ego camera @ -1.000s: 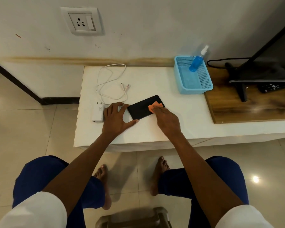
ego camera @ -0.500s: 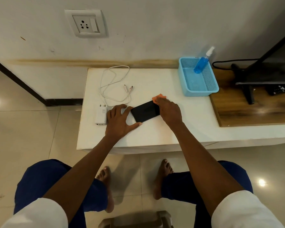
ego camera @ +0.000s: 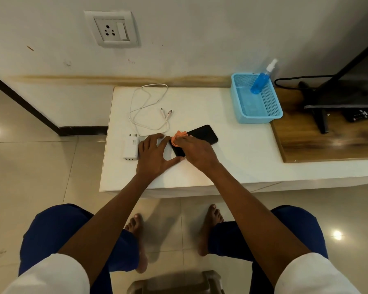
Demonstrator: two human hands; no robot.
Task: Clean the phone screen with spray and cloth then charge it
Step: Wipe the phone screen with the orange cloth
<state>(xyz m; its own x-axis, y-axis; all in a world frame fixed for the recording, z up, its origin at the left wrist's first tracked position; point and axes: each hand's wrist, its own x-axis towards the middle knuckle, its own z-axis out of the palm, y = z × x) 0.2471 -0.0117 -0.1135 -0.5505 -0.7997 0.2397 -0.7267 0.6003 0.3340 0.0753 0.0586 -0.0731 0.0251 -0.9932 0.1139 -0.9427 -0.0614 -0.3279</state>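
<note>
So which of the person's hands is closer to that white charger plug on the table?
The left. The left hand lies spread on the table right beside the white charger plug, fingers next to it. The right hand is further off, pressing the orange cloth on the phone.

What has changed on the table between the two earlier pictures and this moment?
The right hand has swept the orange cloth along the phone, from its far end towards the near end by the left hand, which still steadies it. The phone, the charger, the white cable and the spray bottle in the blue basket kept their places.
</note>
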